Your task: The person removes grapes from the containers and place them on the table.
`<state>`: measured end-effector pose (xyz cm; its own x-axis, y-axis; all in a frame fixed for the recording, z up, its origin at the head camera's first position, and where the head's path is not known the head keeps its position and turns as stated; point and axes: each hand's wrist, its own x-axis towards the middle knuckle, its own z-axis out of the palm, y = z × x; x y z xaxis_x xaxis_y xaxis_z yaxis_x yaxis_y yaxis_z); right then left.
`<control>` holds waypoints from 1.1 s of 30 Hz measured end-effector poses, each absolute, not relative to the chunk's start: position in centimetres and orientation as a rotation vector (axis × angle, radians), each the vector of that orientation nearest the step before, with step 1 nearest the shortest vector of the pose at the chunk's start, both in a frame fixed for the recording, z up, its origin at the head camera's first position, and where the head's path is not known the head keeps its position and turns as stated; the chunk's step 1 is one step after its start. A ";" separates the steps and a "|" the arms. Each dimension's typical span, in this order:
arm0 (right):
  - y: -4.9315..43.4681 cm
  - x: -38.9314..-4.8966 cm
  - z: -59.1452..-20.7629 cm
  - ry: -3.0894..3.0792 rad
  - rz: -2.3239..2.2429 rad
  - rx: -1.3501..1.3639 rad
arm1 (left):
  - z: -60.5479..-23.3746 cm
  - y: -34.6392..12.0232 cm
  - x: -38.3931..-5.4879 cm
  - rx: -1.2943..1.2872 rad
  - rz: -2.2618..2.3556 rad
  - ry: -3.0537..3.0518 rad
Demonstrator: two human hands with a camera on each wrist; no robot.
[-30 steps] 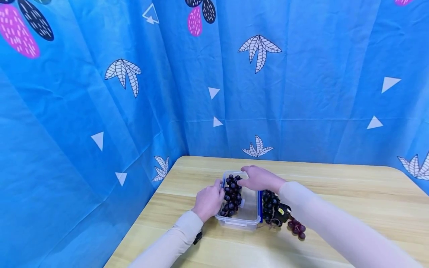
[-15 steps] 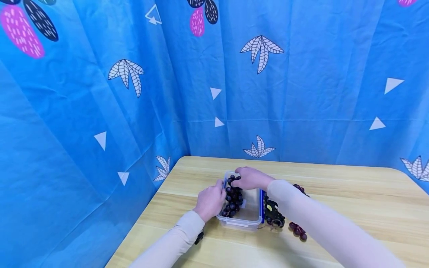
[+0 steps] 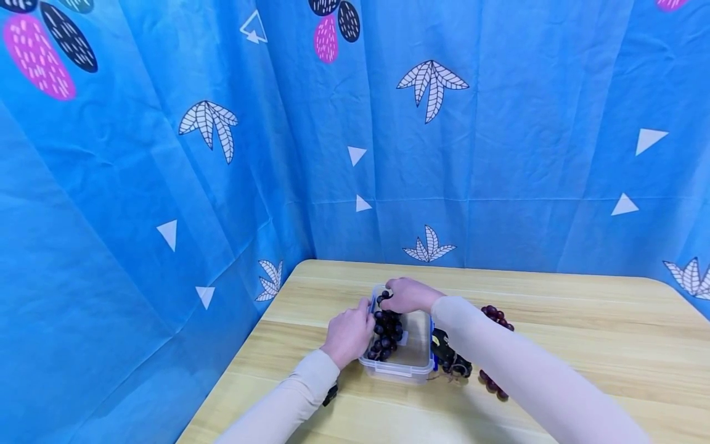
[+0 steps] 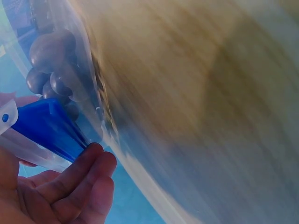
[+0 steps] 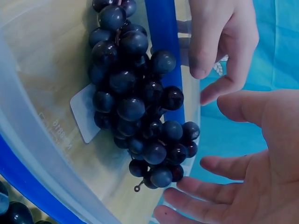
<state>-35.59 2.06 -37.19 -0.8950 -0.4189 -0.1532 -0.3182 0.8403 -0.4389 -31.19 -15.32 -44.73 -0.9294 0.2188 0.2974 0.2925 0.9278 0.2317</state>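
A clear plastic food container [image 3: 396, 371] with blue side latches stands on the table. A bunch of dark grapes [image 3: 386, 333] lies inside along its left wall. My left hand [image 3: 348, 333] holds that left side, its fingertips at a blue latch [image 4: 49, 128] in the left wrist view. My right hand [image 3: 412, 296] reaches over the far end of the container. In the right wrist view, the right hand's fingers [image 5: 208, 200] are spread and extended, fingertips right at the end of the grape bunch [image 5: 135, 102]. A pale label [image 5: 86, 112] shows beside the grapes.
More dark grapes [image 3: 461, 367] lie right of the container, partly behind a black device at my right wrist. Red grapes [image 3: 497, 316] show on both sides of my right sleeve [image 3: 516, 357]. A blue patterned curtain [image 3: 527, 135] hangs behind the wooden table [image 3: 588, 320].
My right hand has moved slightly left and deeper over the container's far end, toward the grapes. The right sleeve has shifted left, revealing red grapes behind it. The left hand keeps its hold.
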 end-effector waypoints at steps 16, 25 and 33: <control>1.5 -36.6 -38.1 2.804 -0.535 -0.530 | -44.6 -15.2 -30.9 -0.391 -0.423 -2.818; 1.5 -37.1 -38.7 2.790 -0.554 -0.517 | -44.7 -15.2 -30.9 -0.388 -0.419 -2.810; 1.6 -37.2 -39.2 2.804 -0.534 -0.562 | -44.9 -15.2 -30.9 -0.359 -0.387 -2.824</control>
<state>-37.15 1.56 -39.18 -0.8995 -0.4095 -0.1525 -0.3249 0.8601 -0.3934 -30.93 -15.24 -44.88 -0.9335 0.2055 0.2940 0.2770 0.9337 0.2268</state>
